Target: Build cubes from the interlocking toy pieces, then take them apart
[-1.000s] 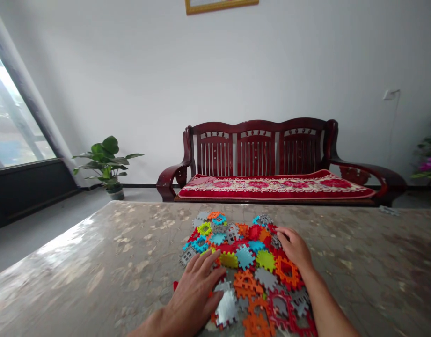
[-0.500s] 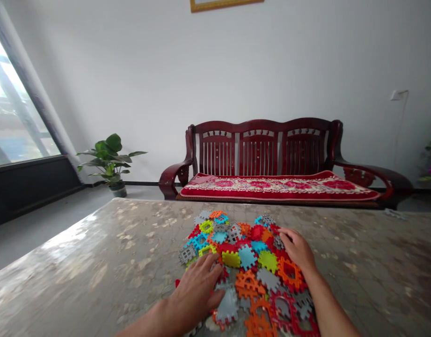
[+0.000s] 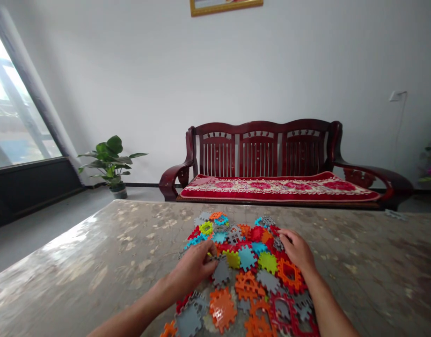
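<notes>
A spread of toothed plastic building tiles [image 3: 246, 258] in red, orange, blue, yellow-green and grey lies in front of me. My left hand [image 3: 194, 264] is at the left side of the pile, its thumb and fingers closed on the edge of a grey toothed tile [image 3: 221, 274]. Below it lie an orange tile [image 3: 223, 310] and another grey tile [image 3: 188, 320]. My right hand [image 3: 298, 252] rests at the pile's right edge, thumb and index finger slightly apart, fingertips against red and grey pieces. An orange frame tile [image 3: 289, 275] lies just below that hand.
The tiles lie on a table with a shiny patterned cover [image 3: 131, 243]. One grey piece [image 3: 395, 215] sits apart at the far right. Behind the table stand a dark red wooden bench [image 3: 259, 150] with a red floral cushion [image 3: 278, 186] and a potted plant [image 3: 112, 164].
My left hand has moved up and away from me, the grey tile going with it. The orange tile formerly under them now shows. My right hand has stayed in place.
</notes>
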{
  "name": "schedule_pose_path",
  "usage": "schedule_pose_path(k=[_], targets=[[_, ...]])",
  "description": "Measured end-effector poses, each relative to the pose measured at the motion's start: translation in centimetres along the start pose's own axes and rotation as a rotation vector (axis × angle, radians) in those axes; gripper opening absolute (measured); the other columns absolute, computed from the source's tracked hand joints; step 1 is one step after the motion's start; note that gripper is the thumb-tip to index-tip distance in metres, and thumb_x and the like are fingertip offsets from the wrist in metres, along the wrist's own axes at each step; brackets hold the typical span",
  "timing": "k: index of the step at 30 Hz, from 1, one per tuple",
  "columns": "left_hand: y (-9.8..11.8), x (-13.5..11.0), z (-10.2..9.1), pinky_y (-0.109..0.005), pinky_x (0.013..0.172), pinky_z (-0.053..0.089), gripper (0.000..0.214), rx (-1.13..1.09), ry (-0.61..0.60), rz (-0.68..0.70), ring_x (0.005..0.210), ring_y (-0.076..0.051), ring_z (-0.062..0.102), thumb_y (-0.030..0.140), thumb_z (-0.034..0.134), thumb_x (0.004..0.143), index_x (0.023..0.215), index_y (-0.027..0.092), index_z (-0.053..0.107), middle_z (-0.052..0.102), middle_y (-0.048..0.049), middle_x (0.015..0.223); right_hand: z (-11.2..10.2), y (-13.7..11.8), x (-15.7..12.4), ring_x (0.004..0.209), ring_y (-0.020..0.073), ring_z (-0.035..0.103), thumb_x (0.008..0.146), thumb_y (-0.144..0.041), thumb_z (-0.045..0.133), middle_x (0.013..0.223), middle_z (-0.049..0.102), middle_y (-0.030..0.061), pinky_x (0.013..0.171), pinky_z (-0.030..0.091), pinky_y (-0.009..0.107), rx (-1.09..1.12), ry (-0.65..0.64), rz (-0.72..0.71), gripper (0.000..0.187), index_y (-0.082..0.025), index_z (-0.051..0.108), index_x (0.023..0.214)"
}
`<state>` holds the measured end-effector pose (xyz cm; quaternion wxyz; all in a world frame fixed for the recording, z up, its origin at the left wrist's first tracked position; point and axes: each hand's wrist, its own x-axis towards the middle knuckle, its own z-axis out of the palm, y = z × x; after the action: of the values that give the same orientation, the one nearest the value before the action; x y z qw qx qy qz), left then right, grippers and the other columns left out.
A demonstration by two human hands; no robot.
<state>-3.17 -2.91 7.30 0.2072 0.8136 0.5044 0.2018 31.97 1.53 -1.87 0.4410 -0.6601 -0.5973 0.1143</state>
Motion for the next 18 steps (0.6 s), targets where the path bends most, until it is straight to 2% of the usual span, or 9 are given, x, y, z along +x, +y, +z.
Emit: schedule_pose_path(k=[3,5,8,11,14,18], targets=[[-0.5,1.1,0.1,-0.022,0.054,0.029,0.005,-0.119,0.042,0.008,0.057,-0.009,0.043,0.017,0.05,0.075,0.079,0.02,0.049,0.047,0.0075,0.06,0.0,0.0,0.0,0.105,0.0223,0.062,0.083,-0.045,0.042,0.108,0.07,0.0065,0.099,0.044,0.037,0.009,-0.002,-0.007,0.038,-0.023,0.071,0.095],[-0.8,1.9,-0.1,-0.021,0.054,0.033,0.007,-0.198,0.106,-0.009,0.058,-0.009,0.046,0.02,0.051,0.077,0.084,0.019,0.052,0.05,0.0072,0.062,0.0,0.1,0.1,0.105,0.0223,0.062,0.083,-0.045,0.042,0.108,0.071,0.0062,0.099,0.044,0.037,0.02,-0.004,-0.006,0.038,-0.023,0.071,0.095],[-1.4,2.7,-0.7,-0.024,0.068,0.047,0.019,-0.289,0.232,-0.027,0.076,-0.013,0.061,0.023,0.054,0.078,0.096,0.019,0.057,0.066,0.0006,0.085,0.0,0.1,0.1,0.105,0.0223,0.063,0.082,-0.046,0.044,0.108,0.071,0.0054,0.099,0.044,0.037,0.033,-0.005,0.003,0.038,-0.024,0.072,0.094],[-2.3,2.3,-1.6,-0.033,0.09,0.049,0.029,-0.251,0.29,-0.007,0.103,-0.019,0.062,0.024,0.055,0.079,0.108,0.021,0.059,0.067,-0.0044,0.111,0.0,0.2,0.1,0.105,0.0227,0.063,0.082,-0.046,0.044,0.108,0.071,0.0061,0.098,0.045,0.037,0.025,-0.003,0.005,0.038,-0.024,0.072,0.094],[-3.1,0.0,-2.7,-0.035,0.095,0.047,0.03,-0.107,0.233,-0.036,0.106,-0.02,0.06,0.026,0.056,0.08,0.109,0.024,0.061,0.066,-0.0038,0.114,0.0,0.3,0.2,0.107,0.0231,0.062,0.081,-0.046,0.043,0.109,0.07,0.0067,0.1,0.044,0.038,0.002,0.003,0.007,0.039,-0.024,0.072,0.094],[-3.2,-4.5,-3.6,-0.035,0.099,0.043,0.027,0.032,0.045,-0.024,0.11,-0.022,0.057,0.03,0.064,0.076,0.103,0.026,0.064,0.063,-0.0026,0.115,0.0,0.3,0.2,0.107,0.0235,0.062,0.082,-0.046,0.042,0.11,0.07,0.0073,0.1,0.044,0.038,-0.012,-0.007,-0.006,0.04,-0.023,0.072,0.095]])
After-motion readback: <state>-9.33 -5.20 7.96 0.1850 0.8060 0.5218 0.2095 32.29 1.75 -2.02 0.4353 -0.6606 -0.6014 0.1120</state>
